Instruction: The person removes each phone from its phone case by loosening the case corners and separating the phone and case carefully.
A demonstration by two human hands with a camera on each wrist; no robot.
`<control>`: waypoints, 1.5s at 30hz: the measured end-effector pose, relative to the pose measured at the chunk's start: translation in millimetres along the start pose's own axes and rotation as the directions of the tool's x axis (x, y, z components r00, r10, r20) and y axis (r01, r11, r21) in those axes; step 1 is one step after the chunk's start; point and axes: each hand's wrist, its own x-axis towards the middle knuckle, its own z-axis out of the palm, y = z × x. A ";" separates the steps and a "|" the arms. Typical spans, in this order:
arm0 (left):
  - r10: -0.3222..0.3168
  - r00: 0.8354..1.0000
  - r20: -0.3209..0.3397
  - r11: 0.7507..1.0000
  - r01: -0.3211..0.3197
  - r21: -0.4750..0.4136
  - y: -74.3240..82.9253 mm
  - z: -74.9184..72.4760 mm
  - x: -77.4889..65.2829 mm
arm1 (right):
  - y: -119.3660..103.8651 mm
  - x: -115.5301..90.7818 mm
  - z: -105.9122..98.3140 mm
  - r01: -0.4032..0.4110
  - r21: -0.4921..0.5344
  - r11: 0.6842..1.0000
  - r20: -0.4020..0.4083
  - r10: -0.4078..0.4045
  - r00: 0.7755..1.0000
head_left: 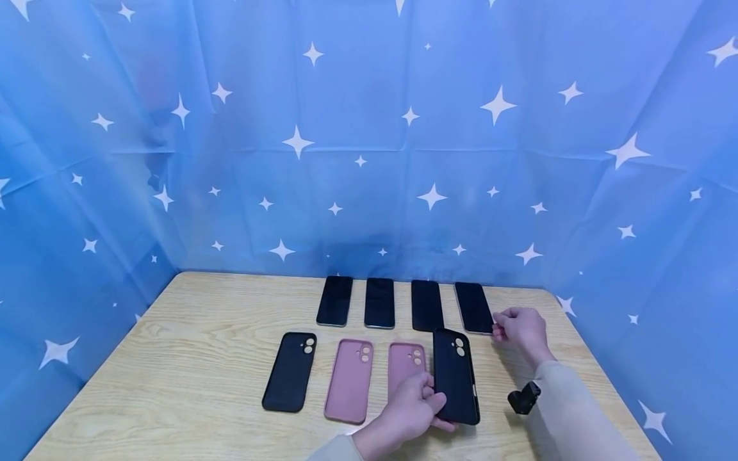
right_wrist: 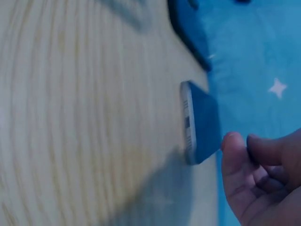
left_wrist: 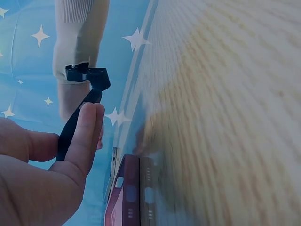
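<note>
My left hand (head_left: 406, 410) grips a black phone case (head_left: 455, 374) by its left edge, tilted up over the table. In the left wrist view this case (left_wrist: 68, 134) appears edge-on between thumb and fingers. My right hand (head_left: 523, 330) is at the right edge of the rightmost dark-screened phone (head_left: 474, 308), which lies on the table. The right wrist view has a bent fingertip right at the edge of that phone (right_wrist: 204, 122), with the thumb just behind it. Part of a pink phone case (head_left: 405, 365) is hidden behind my left hand.
Three more phones lie in a row at the back: one at left (head_left: 334, 301), another beside it (head_left: 379, 303), a third (head_left: 426, 306). Nearer lie a black case (head_left: 290, 374) and a pink case (head_left: 349, 381). A starry blue curtain (head_left: 357, 211) borders the wooden table (head_left: 190, 358).
</note>
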 end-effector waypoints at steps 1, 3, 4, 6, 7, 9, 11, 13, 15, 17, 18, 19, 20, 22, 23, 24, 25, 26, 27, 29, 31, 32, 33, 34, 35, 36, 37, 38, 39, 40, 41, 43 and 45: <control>0.000 1.000 0.001 1.000 0.000 0.002 -0.2 0.7 0.3 | -3.6 -1.5 -0.2 0.013 0.001 1.000 0.002 -0.013 1.000; 0.000 1.000 0.005 1.000 0.000 0.008 -1.0 2.0 0.9 | -9.9 -4.8 0.3 0.026 0.004 1.000 0.010 -0.026 1.000; -0.003 1.000 0.004 1.000 0.003 0.014 -1.5 2.8 1.2 | -12.5 -6.5 0.5 0.035 0.005 0.999 0.014 -0.035 0.999; -0.009 1.000 0.003 1.000 0.009 0.026 -3.1 4.1 2.1 | -16.8 -10.1 2.1 0.046 0.006 0.999 0.017 -0.046 0.999; -0.013 1.000 0.001 0.999 0.013 0.039 -3.9 4.8 2.5 | -18.2 -11.8 2.9 0.050 0.002 0.999 0.016 -0.050 0.999; -0.018 1.000 -0.002 0.998 0.018 0.057 -5.7 6.3 3.2 | -20.6 -14.9 3.6 0.056 -0.001 0.998 0.015 -0.056 0.998; -0.022 1.000 0.004 0.997 0.021 0.068 -6.8 7.5 3.6 | -22.1 -17.5 4.5 0.065 -0.004 0.998 0.016 -0.065 0.998; -0.024 1.000 0.010 0.997 0.023 0.075 -7.2 9.0 4.0 | -22.9 -19.0 4.9 0.069 -0.005 0.998 0.020 -0.068 0.997; -0.026 0.999 0.018 0.997 0.025 0.074 -7.5 10.7 4.6 | -22.7 -20.2 5.5 0.073 -0.010 0.997 0.022 -0.073 0.997; -0.040 0.999 0.014 0.995 0.039 0.097 -8.0 12.2 5.7 | -22.1 -21.0 6.7 0.073 -0.013 0.997 0.022 -0.073 0.997; -0.049 0.999 0.011 0.993 0.047 0.105 -8.2 13.0 6.3 | -21.7 -21.2 7.3 0.075 -0.011 0.997 0.021 -0.075 0.997; -0.058 0.998 0.004 0.991 0.057 0.120 -8.6 13.7 7.1 | -21.3 -21.5 7.9 0.076 -0.008 0.997 0.021 -0.076 0.997; -0.067 0.998 -0.002 0.989 0.066 0.136 -8.9 14.5 7.7 | -21.2 -21.9 8.6 0.078 -0.005 0.997 0.020 -0.078 0.997; -0.082 0.997 -0.013 0.983 0.083 0.165 -10.0 15.5 9.2 | -21.3 -22.8 9.9 0.084 0.005 0.996 0.025 -0.084 0.996; -0.087 0.996 -0.017 0.980 0.089 0.176 -10.7 15.9 9.8 | -21.6 -23.4 10.8 0.084 0.007 0.996 0.026 -0.085 0.996; -0.089 0.996 -0.020 0.977 0.091 0.190 -11.7 16.2 10.3 | -21.9 -23.9 11.8 0.083 0.010 0.996 0.027 -0.084 0.996; -0.088 0.996 -0.024 0.975 0.091 0.202 -12.5 16.6 10.8 | -22.5 -24.6 12.7 0.084 0.009 0.996 0.030 -0.084 0.996; -0.089 0.996 -0.028 0.972 0.093 0.217 -13.1 16.9 11.1 | -23.2 -25.3 13.7 0.085 0.009 0.996 0.033 -0.085 0.996; -0.088 0.996 -0.034 0.969 0.093 0.230 -13.8 17.2 11.5 | -24.1 -26.1 14.5 0.085 0.011 0.996 0.036 -0.086 0.996; -0.080 0.996 -0.051 0.956 0.091 0.277 -14.3 18.2 12.1 | -25.8 -27.1 16.5 0.083 0.012 0.996 0.034 -0.084 0.996; -0.071 0.995 -0.074 0.937 0.092 0.338 -13.5 19.8 12.1 | -27.4 -28.0 17.5 0.087 0.016 0.996 0.037 -0.087 0.996; -0.068 0.994 -0.086 0.924 0.095 0.371 -13.0 20.7 12.1 | -27.9 -28.5 17.7 0.094 0.020 0.995 0.041 -0.094 0.995; -0.063 0.993 -0.097 0.912 0.097 0.400 -12.2 21.8 12.0 | -28.4 -28.7 18.1 0.093 0.024 0.995 0.043 -0.094 0.995; -0.058 0.993 -0.106 0.895 0.099 0.434 -11.3 22.9 11.8 | -28.9 -29.1 18.5 0.093 0.026 0.995 0.044 -0.094 0.995; -0.055 0.992 -0.117 0.879 0.104 0.466 -10.4 24.1 11.6 | -29.3 -29.6 19.0 0.091 0.030 0.995 0.047 -0.093 0.995; -0.051 0.991 -0.123 0.862 0.106 0.496 -9.7 25.2 11.4 | -29.6 -30.0 19.3 0.092 0.032 0.995 0.050 -0.093 0.994; -0.044 0.991 -0.127 0.845 0.105 0.525 -9.1 26.2 11.2 | -29.6 -30.4 19.6 0.092 0.035 0.995 0.052 -0.093 0.994; -0.038 0.991 -0.130 0.825 0.105 0.555 -8.5 27.2 11.0 | -29.6 -30.8 20.0 0.090 0.036 0.995 0.053 -0.092 0.994; -0.033 0.990 -0.134 0.807 0.105 0.581 -8.0 28.1 10.8 | -29.8 -31.1 20.6 0.084 0.036 0.996 0.050 -0.086 0.995; -0.026 0.990 -0.138 0.787 0.105 0.608 -7.5 28.9 10.5 | -29.8 -31.6 20.8 0.082 0.039 0.996 0.050 -0.084 0.995; -0.018 0.990 -0.141 0.767 0.105 0.634 -6.9 29.6 10.3 | -29.5 -32.0 21.0 0.082 0.041 0.996 0.051 -0.084 0.995; -0.007 0.989 -0.145 0.733 0.104 0.672 -6.4 30.5 10.4 | -28.6 -32.5 21.1 0.082 0.041 0.996 0.051 -0.084 0.995; -0.009 0.988 -0.153 0.714 0.114 0.691 -5.5 30.9 10.5 | -27.8 -33.2 20.9 0.084 0.035 0.996 0.050 -0.086 0.995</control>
